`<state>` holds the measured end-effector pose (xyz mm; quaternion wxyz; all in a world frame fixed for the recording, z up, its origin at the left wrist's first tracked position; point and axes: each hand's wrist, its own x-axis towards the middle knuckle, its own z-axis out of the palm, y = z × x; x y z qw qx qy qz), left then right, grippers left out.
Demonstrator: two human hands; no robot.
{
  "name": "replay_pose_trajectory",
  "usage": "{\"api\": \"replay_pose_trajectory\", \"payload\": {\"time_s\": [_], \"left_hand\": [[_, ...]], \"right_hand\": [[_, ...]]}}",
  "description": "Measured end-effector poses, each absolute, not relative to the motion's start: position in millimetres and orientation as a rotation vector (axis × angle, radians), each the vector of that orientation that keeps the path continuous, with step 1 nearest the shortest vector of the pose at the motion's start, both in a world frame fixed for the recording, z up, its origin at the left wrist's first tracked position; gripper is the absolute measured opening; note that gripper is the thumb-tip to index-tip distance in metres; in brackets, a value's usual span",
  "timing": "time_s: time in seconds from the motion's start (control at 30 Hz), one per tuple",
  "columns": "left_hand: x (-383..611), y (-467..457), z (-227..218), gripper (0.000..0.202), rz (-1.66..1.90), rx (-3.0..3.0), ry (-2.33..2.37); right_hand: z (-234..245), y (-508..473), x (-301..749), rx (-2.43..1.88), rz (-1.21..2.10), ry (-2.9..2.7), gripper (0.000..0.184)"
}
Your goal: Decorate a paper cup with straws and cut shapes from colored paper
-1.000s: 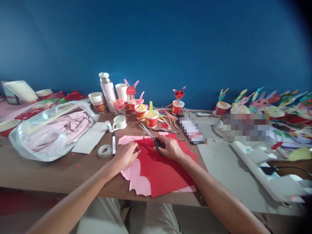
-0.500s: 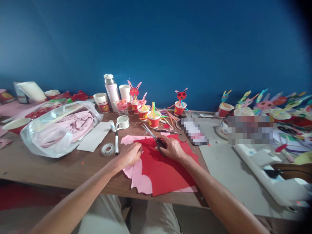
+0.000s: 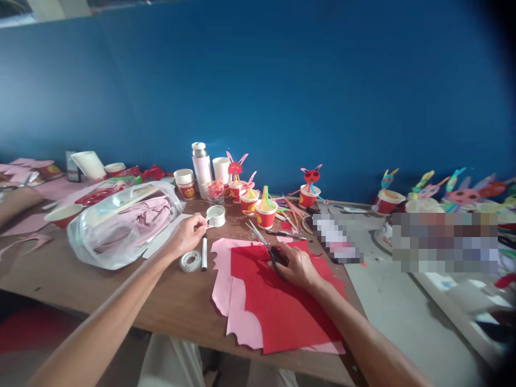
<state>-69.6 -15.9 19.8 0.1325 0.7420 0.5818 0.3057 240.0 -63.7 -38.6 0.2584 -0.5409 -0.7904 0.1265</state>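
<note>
My right hand (image 3: 297, 267) lies on a red paper sheet (image 3: 286, 309) and is closed on black-handled scissors (image 3: 266, 246), blades pointing away to the far left. Pink paper (image 3: 231, 293) with a wavy cut edge sticks out from under the red sheet. My left hand (image 3: 186, 235) is stretched out to the left of the papers. Its fingers are curled around a small white glue stick next to a small white cup (image 3: 216, 215). A marker (image 3: 203, 252) and a roll of clear tape (image 3: 191, 261) lie just below that hand.
A clear plastic bag with pink cloth (image 3: 124, 228) lies at the left. A white flask (image 3: 200, 164) and several red paper cups with straws and bunny faces (image 3: 266, 212) line the back. Grey card (image 3: 395, 301) covers the right side. Another person's arm (image 3: 14, 200) shows at far left.
My left hand left the paper and reached left and away to the glue stick by the white cup. The right hand kept the scissors on the red sheet. The view tilted up and left.
</note>
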Motion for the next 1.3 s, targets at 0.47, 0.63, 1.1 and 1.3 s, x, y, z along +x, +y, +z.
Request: {"api": "replay_pose_trajectory", "payload": {"time_s": [0.47,0.63,1.1,1.3], "left_hand": [[-79,128,90,0.007,0.926,2.082,1.977],[-66,153,95,0.010,0.839,2.022,2.000],[-6,11,56,0.024,1.255,1.703,1.285],[43,-27,26,0.024,1.044,1.366,0.968]], "right_hand": [[-40,-61,240,-1.429,0.452,-2.093,0.035],[-39,-61,239,-1.426,0.435,-2.085,0.030],[-30,-62,247,-1.066,1.147,-1.627,0.041],[-12,-76,239,-0.639,1.481,-1.564,0.044]]}}
